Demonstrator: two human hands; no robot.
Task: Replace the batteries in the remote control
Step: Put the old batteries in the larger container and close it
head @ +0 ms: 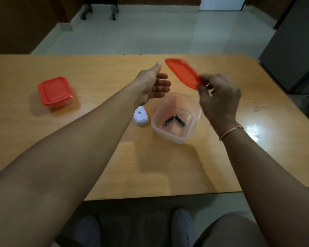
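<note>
Person seated at a wooden table (221, 166), both arms out over it.

R hand (219, 97): fingers curled, pinching the near corner of an orange lid (182, 73). Lid is off the table, held in the air, tilted, far end pointing away and to the left. It hangs above and behind the open container. Thin pink band (230, 131) on the R wrist.

L hand (155, 84): holds nothing. Palm turned toward the R hand, thumb up, fingers relaxed and slightly bent, spread wide. It hovers above the table just behind the remote and left of the open container; touching neither as far as I can see.

Open container (193, 132): clear plastic, squarish, no lid on, sits on the table approx centre. Two dark batteries (174, 120) lie on its floor, near ends apart, far ends close, making a rough V.

Remote (141, 116): small white item w/ a dark mark on top, lying flat on the table just beside the container's left wall, partly under the L forearm. Cannot tell if its battery cover is on or off.

2nd container (55, 92): same sort, orange lid closed on it, well apart at the table's left side.

Below the table edge: person's knees and two grey shoes (183, 227) on the floor.
</note>
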